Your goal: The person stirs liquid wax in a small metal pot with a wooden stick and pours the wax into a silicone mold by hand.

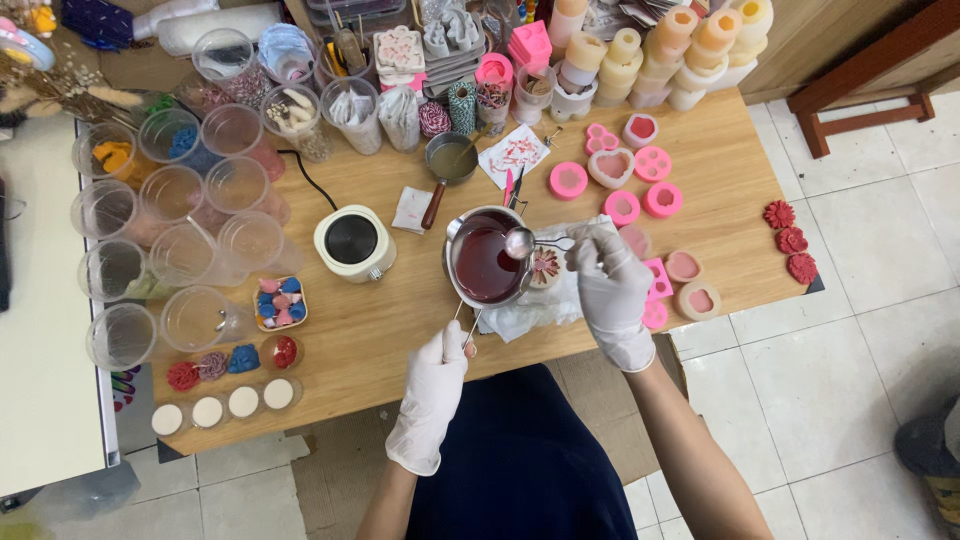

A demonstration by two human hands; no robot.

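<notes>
Worktop (400,330): wooden, crowded with pink moulds.
Pot (487,262): red liquid; handle points to 6 o'clock.
Left hand (437,385): fingers grip handle.
Right hand (607,275): fingers pinch spoon (520,242), pointing to 9 o'clock.

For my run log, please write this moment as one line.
left hand: holds pot handle | right hand: holds spoon over pot | pot: red liquid

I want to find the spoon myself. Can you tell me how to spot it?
Look at the wooden table, then at the metal pot of dark red liquid near its front edge. The spoon hangs over the pot's right rim, held by the gloved right hand. It is the only small shiny silver bowl there; its neighbours are pink moulds.
</notes>
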